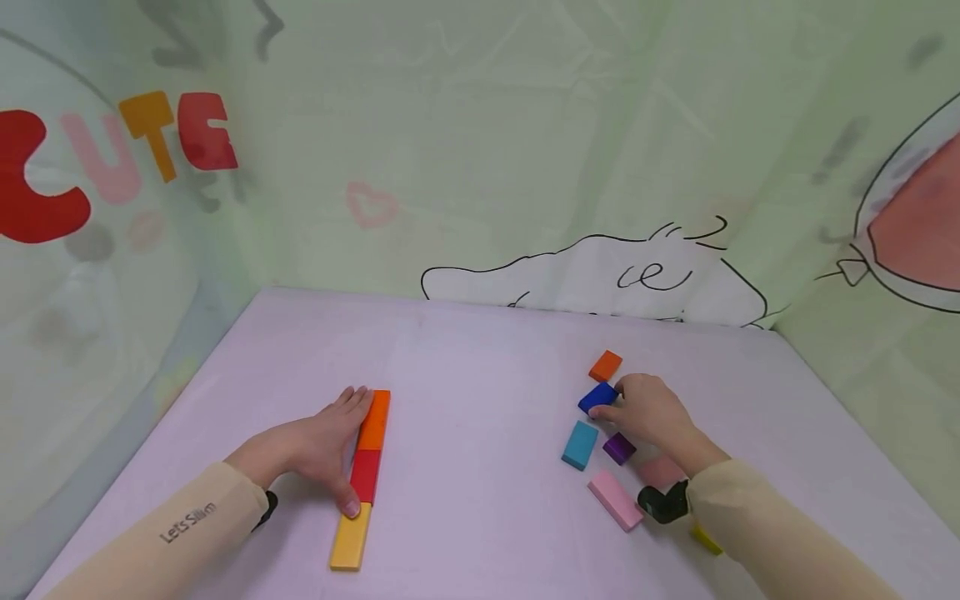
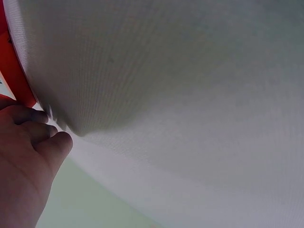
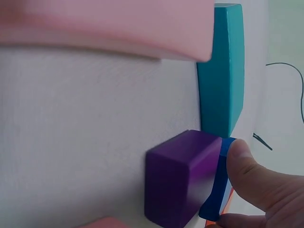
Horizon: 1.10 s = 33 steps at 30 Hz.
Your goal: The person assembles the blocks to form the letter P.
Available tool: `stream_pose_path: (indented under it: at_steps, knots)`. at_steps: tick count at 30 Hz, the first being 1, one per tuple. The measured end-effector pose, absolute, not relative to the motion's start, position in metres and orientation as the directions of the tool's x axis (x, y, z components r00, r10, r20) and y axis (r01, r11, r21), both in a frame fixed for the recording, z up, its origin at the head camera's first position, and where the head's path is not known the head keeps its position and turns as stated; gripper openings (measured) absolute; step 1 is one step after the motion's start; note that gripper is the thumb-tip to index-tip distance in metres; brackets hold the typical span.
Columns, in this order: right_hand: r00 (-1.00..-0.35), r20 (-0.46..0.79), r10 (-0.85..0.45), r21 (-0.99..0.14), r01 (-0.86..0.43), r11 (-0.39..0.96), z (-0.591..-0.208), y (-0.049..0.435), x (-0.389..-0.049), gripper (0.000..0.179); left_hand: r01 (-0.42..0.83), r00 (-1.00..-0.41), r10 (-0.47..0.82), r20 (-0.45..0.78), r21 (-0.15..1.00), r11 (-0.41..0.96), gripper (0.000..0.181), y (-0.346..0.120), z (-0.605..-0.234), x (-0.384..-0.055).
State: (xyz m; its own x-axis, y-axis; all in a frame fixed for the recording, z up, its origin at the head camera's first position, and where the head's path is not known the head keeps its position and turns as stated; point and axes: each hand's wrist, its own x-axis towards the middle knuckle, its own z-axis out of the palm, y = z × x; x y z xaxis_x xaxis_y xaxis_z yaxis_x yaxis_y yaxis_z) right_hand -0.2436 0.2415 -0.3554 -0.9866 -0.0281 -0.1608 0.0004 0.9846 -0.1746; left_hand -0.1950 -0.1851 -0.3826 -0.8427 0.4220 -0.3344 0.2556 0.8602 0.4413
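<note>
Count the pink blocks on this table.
2: a pink block, nearer the person than the purple block, and a salmon-pink block right of the purple one, partly hidden by the right wrist. The right sleeve may hide more.

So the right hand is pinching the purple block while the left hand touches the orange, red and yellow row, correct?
Not the purple block: the right hand is pinching the dark blue block, as the right wrist view shows. The left hand does touch that row.
</note>
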Motion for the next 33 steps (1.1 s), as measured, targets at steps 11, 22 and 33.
stream_pose_path:
  at_steps: [11, 22, 33]
  knots:
    - [-0.984, -0.164, -0.066, -0.185, -0.035, 0.982, -0.354, 0.234, -0.247, 0.057, 0.248, -0.843, 0.417, -0.340, 0.442, 0.862, 0.138, -0.187, -0.381, -0.194]
    - [-0.975, -0.148, -0.163, -0.215, -0.129, 0.968, -0.356, 0.204, -0.259, 0.068, 0.234, -0.837, 0.413, -0.359, 0.447, 0.863, 0.138, -0.186, -0.378, -0.195]
    - [-0.963, -0.175, -0.208, -0.250, -0.160, 0.955, -0.361, 0.162, -0.279, 0.066, 0.228, -0.836, 0.406, -0.368, 0.441, 0.868, 0.138, -0.187, -0.377, -0.196]
